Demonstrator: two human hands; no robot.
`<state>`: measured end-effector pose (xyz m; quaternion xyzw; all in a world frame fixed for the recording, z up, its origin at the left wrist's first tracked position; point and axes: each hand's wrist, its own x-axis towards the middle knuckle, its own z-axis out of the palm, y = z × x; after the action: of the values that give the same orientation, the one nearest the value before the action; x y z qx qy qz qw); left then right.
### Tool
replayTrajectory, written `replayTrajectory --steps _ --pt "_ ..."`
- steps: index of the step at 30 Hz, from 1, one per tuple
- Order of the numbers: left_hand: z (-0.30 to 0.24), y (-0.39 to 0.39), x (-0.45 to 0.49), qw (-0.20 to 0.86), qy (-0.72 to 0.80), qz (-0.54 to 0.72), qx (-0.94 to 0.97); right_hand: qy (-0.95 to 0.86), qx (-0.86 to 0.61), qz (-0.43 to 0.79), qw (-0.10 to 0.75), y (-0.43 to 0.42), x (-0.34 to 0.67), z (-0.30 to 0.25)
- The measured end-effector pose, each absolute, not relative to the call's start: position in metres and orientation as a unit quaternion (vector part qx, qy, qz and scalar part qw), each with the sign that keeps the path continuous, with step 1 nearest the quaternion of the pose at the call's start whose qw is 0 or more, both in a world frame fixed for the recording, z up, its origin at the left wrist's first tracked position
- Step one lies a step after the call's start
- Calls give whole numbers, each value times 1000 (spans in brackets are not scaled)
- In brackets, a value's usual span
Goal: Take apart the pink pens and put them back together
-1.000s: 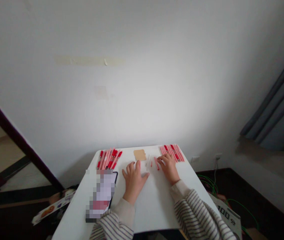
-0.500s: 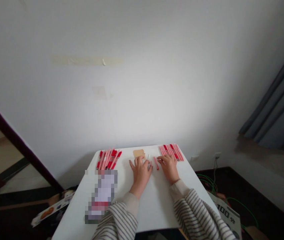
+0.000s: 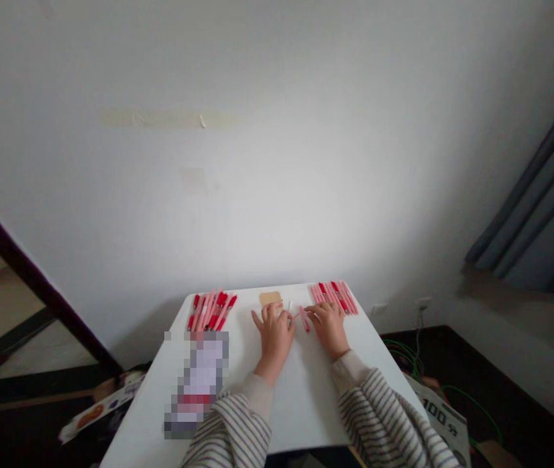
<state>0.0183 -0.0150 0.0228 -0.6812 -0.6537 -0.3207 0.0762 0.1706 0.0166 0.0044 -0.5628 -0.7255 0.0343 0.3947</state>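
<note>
My left hand (image 3: pixel 274 335) lies on the white table (image 3: pixel 301 403), its fingers drawn together over small pen parts beside a thin white tube (image 3: pixel 289 305). What they pinch is too small to name. My right hand (image 3: pixel 328 327) rests just to the right with its fingers bent and apart, the fingertips touching a loose pink pen barrel (image 3: pixel 303 318). A tiny red piece (image 3: pixel 296 316) sits between the two hands. Several red and pink pens (image 3: pixel 211 311) are heaped at the back left. Another row of pink pens (image 3: pixel 336 296) lies at the back right, just beyond my right hand.
A small brown pad (image 3: pixel 270 298) lies at the table's far edge. A blurred-out flat object (image 3: pixel 197 382) sits at the left near my left sleeve. The wall stands close behind. Green cables (image 3: pixel 406 356) and boxes lie on the floor to the right.
My left hand has slid forward and right from lying flat, closing its fingers over the small parts beside the white tube. My right hand has barely moved.
</note>
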Motion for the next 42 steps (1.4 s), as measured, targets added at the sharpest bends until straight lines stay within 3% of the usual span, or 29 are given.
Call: replayTrajectory --steps 8,26,42 --pt "20 -14 17 63 -629 -378 -676 -744 -538 14 395 17 171 2" --pt "24 -18 12 60 -594 -365 -714 -749 -521 15 408 17 172 1" --pt "18 -14 13 -6 -606 -382 -697 -762 -469 84 438 18 169 2"
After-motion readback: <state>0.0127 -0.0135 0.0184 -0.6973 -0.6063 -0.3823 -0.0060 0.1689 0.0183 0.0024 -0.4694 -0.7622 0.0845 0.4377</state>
